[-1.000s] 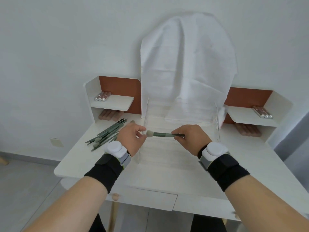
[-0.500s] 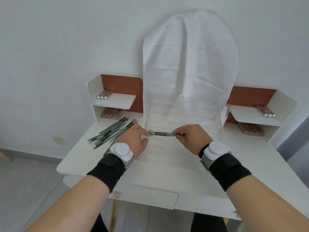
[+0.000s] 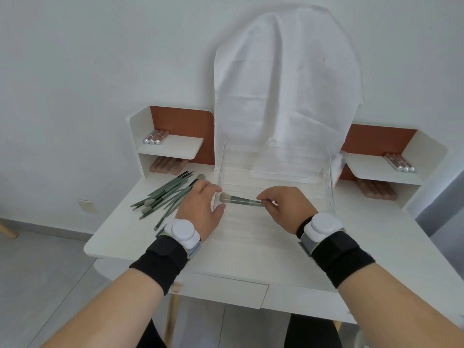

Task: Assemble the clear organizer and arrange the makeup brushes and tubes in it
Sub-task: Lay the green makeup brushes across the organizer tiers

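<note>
A clear stepped organizer stands in the middle of the white desk. My right hand pinches the handle end of a green makeup brush and holds it level over a middle tier, bristles pointing left. My left hand is at the organizer's left wall with relaxed fingers, just clear of the bristles. A pile of several green brushes lies on the desk to the left. Silver-capped tubes lie on the left shelf and on the right shelf.
A white cloth hangs over something behind the organizer. Small white shelf units with orange backs stand at the desk's back left and back right. Brownish tubes lie under each shelf. The desk's front edge has drawers.
My left hand has let go of the bristle end and drawn slightly left. The brush stays held by my right hand over the organizer. The view has shifted a little.
</note>
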`<act>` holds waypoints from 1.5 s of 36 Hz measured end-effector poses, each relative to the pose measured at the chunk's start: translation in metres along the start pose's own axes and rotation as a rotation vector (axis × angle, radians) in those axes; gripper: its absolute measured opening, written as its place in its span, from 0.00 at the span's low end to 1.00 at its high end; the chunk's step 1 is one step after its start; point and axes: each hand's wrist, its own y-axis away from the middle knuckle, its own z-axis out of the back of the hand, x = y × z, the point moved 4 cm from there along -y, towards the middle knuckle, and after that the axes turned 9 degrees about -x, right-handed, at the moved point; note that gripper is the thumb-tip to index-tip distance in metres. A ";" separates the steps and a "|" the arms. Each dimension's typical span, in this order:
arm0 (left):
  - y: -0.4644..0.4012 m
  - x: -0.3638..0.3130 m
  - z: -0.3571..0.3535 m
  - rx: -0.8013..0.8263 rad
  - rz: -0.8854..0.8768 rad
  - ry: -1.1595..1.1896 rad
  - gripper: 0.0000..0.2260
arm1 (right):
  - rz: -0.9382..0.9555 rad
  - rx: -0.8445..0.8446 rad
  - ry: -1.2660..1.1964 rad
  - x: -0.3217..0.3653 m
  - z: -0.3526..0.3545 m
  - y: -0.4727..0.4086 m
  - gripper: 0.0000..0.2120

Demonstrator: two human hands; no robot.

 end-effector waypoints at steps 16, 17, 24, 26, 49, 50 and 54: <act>0.003 -0.024 -0.018 0.320 -0.232 -0.299 0.11 | -0.004 0.015 0.015 0.004 -0.007 0.008 0.08; 0.002 -0.024 -0.019 0.333 -0.227 -0.316 0.10 | -0.010 0.017 0.024 0.003 -0.007 0.008 0.09; 0.006 -0.021 -0.020 0.338 -0.207 -0.283 0.11 | -0.010 -0.022 0.155 0.009 -0.010 0.009 0.12; 0.005 -0.022 -0.020 0.335 -0.222 -0.262 0.11 | 0.012 -0.089 0.205 0.013 -0.009 0.010 0.11; 0.016 0.122 0.079 0.021 0.191 -0.258 0.07 | 0.215 0.136 0.188 0.152 -0.092 -0.064 0.13; 0.016 0.128 0.080 0.025 0.201 -0.270 0.07 | 0.211 0.182 0.220 0.156 -0.102 -0.066 0.13; 0.014 0.140 0.076 0.054 0.206 -0.277 0.08 | 0.245 0.301 0.280 0.172 -0.136 -0.073 0.13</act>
